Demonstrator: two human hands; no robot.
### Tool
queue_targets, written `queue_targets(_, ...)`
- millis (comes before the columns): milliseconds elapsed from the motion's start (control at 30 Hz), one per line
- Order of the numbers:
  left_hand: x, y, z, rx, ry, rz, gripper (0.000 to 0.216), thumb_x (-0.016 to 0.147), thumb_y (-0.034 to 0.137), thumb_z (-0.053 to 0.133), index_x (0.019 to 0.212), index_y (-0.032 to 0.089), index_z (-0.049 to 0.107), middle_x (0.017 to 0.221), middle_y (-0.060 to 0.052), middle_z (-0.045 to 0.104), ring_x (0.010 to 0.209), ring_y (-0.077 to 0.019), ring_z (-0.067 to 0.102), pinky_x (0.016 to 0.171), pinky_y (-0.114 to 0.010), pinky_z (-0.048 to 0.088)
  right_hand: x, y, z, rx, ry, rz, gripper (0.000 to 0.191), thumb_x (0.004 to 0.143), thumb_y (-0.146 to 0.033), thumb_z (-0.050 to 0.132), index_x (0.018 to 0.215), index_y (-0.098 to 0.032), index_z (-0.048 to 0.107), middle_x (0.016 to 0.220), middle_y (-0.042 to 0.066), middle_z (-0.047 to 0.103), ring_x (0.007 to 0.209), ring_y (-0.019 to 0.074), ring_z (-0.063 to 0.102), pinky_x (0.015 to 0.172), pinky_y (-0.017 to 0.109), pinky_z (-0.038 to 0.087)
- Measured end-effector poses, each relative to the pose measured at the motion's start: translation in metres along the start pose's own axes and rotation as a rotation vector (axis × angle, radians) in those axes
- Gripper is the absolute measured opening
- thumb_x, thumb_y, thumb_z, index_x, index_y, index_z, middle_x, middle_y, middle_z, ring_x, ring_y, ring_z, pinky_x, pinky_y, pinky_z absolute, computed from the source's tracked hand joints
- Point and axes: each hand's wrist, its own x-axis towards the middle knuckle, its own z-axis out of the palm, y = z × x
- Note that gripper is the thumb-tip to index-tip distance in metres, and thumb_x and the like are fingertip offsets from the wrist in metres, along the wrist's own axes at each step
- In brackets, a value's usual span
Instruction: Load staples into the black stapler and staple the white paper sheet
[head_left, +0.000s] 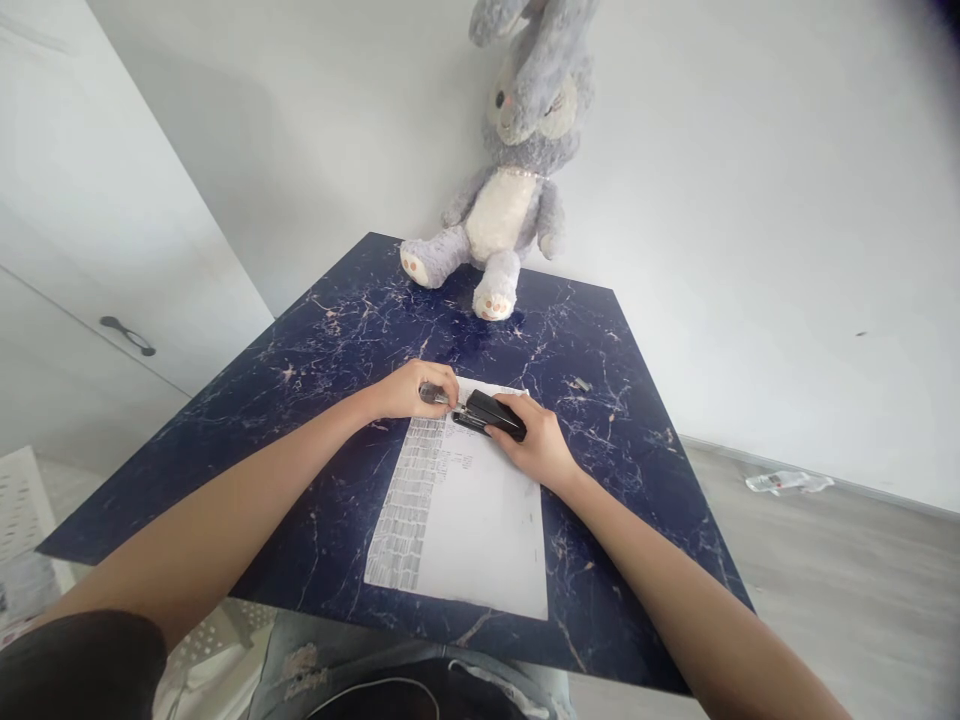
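Note:
My right hand [538, 440] is wrapped round a black stapler [491, 414], held low over the upper part of a paper sheet [484, 530]. At the stapler's left end, my left hand [415, 388] pinches a small dark-handled tool [433, 394]. A thin metallic part shows between its fingers and the stapler; its exact kind is too small to make out. Dense rows of dark marks run down the sheet's left side, with small writing near the top. The rest of the sheet is white. My fingers hide parts of both held things.
The sheet lies on a dark blue marble-patterned table [315, 350]. A grey-purple plush rabbit [502, 210] sits at the table's back edge against the white wall. A clear plastic bottle [787, 482] lies on the floor at right. A white cabinet [90, 250] stands at left.

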Motion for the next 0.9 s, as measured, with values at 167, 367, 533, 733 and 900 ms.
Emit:
queue_targets(167,0.0000,-0.0007,0.0000,0.028,-0.004,-0.002,0.007,0.078,0.028,0.081,0.084,0.023,0.082,0.094,-0.008,0.076,0.086,-0.0215,0.072,0.085,-0.034,0.054,0.0001,-0.0009,-0.0002,-0.004,0.004,0.013,0.033,0.092,-0.029,0.070,0.124,-0.025,0.064,0.107,0.008,0.072,0.093,0.0256,0.070,0.085,0.043,0.059)
queue_targets(367,-0.0014,-0.0058,-0.0018,0.046,0.011,-0.011,0.010,0.084,0.032,0.080,0.087,0.023,0.082,0.096,-0.008,0.075,0.084,-0.0207,0.070,0.081,-0.033,0.053,0.0005,-0.0020,-0.0010,0.017,0.000,0.015,0.033,0.091,-0.027,0.070,0.124,-0.025,0.064,0.111,0.008,0.073,0.098,0.0265,0.070,0.090,0.044,0.058)
queue_targets(533,-0.0015,-0.0019,-0.0005,0.025,0.044,0.019,0.007,0.083,0.031,0.082,0.086,0.025,0.082,0.096,-0.007,0.076,0.087,-0.0217,0.072,0.084,-0.035,0.053,0.0003,-0.0016,-0.0006,0.018,0.006,0.022,0.033,0.091,-0.027,0.071,0.123,-0.025,0.065,0.109,0.008,0.072,0.096,0.0258,0.070,0.088,0.043,0.058)
queue_targets(733,-0.0023,-0.0019,0.0004,0.014,0.050,0.018,0.005,0.081,0.029,0.083,0.085,0.026,0.083,0.096,-0.007,0.077,0.087,-0.0214,0.073,0.086,-0.035,0.054,0.0005,-0.0014,-0.0012,0.014,0.000,0.008,0.033,0.091,-0.026,0.071,0.123,-0.025,0.064,0.108,0.007,0.073,0.096,0.0257,0.069,0.088,0.043,0.057)
queue_targets(900,-0.0022,-0.0060,0.0010,-0.085,0.071,0.009,0.012,0.083,0.032,0.084,0.089,0.022,0.081,0.098,-0.009,0.075,0.089,-0.0214,0.071,0.085,-0.036,0.056,0.0001,-0.0014,-0.0011,0.000,0.002,0.019,0.033,0.091,-0.027,0.071,0.123,-0.024,0.065,0.107,0.008,0.072,0.093,0.0251,0.069,0.086,0.042,0.057)
